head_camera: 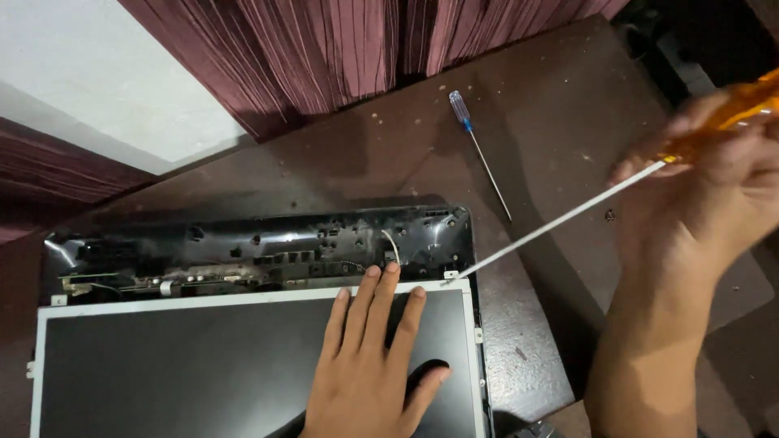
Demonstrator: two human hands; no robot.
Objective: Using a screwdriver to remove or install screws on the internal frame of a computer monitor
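Now the bare dark screen panel, white-edged, lies flat in its black casing

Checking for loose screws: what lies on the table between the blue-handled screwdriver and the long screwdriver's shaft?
In the head view, only bare brown table lies between blue-handled screwdriver and long screwdriver.

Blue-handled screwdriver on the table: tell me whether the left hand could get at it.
Probably yes: the left hand lies flat on the screen panel, holding nothing; the blue-handled screwdriver lies unobstructed beyond the casing.
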